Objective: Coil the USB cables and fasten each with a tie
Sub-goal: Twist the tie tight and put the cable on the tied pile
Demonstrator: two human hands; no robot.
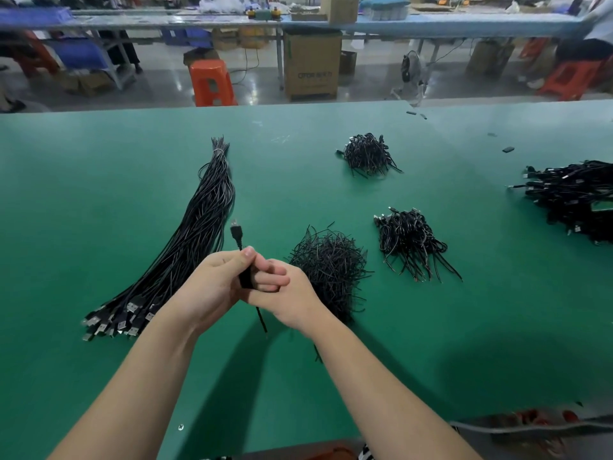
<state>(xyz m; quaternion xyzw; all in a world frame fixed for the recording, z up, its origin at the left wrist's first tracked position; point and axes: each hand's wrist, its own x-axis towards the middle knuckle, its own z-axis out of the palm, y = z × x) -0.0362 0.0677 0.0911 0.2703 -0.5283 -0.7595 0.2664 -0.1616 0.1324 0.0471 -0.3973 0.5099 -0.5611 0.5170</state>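
Both hands meet above the green table (99, 194). My left hand (212, 287) grips a coiled black USB cable (246, 277), whose plug sticks up past my thumb and whose loose end hangs below. My right hand (285, 293) closes its fingers round the same coil from the right. A long bundle of straight USB cables (195, 234) lies to the left, plugs toward me. A loose heap of black ties (331, 263) sits just right of my hands, partly hidden by my right hand.
Two piles of coiled, tied cables lie further off, one pile (368, 154) at the back and a nearer pile (411, 244) to the right. A bigger cable heap (574, 197) lies at the right edge. Beyond the table stand an orange stool (210, 83) and cardboard boxes (311, 66).
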